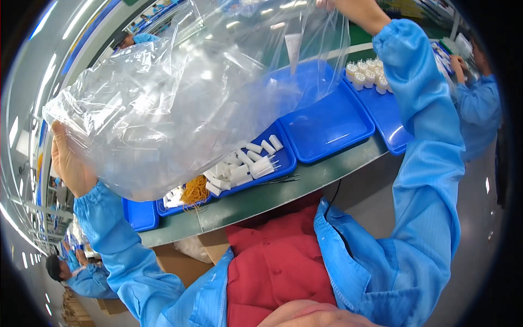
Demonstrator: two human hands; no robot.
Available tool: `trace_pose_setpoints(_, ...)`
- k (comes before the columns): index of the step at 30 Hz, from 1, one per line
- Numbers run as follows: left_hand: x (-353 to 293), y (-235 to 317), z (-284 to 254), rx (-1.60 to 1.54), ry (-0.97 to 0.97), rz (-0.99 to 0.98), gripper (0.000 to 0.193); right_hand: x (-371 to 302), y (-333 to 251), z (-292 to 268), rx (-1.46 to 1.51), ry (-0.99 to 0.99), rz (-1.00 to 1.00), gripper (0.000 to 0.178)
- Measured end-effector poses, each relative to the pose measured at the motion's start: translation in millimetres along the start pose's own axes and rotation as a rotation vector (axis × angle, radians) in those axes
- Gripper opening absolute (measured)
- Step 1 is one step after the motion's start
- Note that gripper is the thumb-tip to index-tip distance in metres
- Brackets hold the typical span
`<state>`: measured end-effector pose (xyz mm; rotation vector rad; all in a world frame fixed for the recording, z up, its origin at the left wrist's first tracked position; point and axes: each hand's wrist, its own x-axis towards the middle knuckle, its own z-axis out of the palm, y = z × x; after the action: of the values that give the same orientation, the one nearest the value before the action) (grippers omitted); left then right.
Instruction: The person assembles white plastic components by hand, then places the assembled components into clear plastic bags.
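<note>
A large clear plastic bag is stretched between my raised hands, above the workbench. Its left edge is gripped by my left hand, whose fingers partly lie behind the film. High at the upper right, my right hand is closed on the other side of the bag; the picture's edge cuts off some of its fingers. Many small pale pieces seem to show through the film, too blurred to name. Below the bag, a blue tray holds white cylindrical parts, partly covered by the bag. Beside them sits a bundle of yellow-orange bands.
A wider blue tray stands to the right on the green bench. White round parts are grouped on another blue tray. Thin dark tools lie near the bench edge. Co-workers sit at the right and lower left.
</note>
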<state>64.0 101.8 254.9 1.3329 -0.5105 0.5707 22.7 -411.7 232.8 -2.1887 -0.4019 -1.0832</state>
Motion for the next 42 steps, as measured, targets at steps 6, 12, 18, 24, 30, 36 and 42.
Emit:
trace_pose_setpoints(6, 50.6, -29.7, 14.2, 0.052, 0.02, 0.04, 0.028, -37.6, 28.8, 10.0, 0.222, -0.088, 0.271, 0.031)
trace_pose_setpoints(12, 77.7, -36.3, 35.5, 0.12, -0.007, 0.032, 0.03, -58.5, 80.7, 10.4, -0.099, -0.17, 0.041, 0.032)
trace_pose_setpoints(18, 90.9, -38.1, 60.9, 0.129, 0.092, 0.209, 0.024, -77.7, 88.2, 20.5, 0.076, -0.258, 0.22, 0.031)
trace_pose_setpoints(24, 125.6, -51.9, 15.5, 0.113, 0.191, 0.208, 0.024, -66.3, 79.0, 38.2, 0.159, -0.329, 0.412, 0.031)
trace_pose_setpoints(30, 145.0, -30.0, 2.1, 0.141, 0.211, 0.299, 0.026, -52.9, 78.6, 54.2, 0.133, -0.306, 0.338, 0.034)
trace_pose_setpoints(36, 158.8, -31.3, -13.3, 0.184, 0.18, 0.29, 0.027, -43.0, 75.3, 59.8, 0.132, -0.251, 0.241, 0.035)
trace_pose_setpoints(42, 163.4, -46.7, -49.2, 0.184, 0.267, 0.211, 0.026, -36.0, 74.9, 67.2, 0.213, -0.291, 0.284, 0.037)
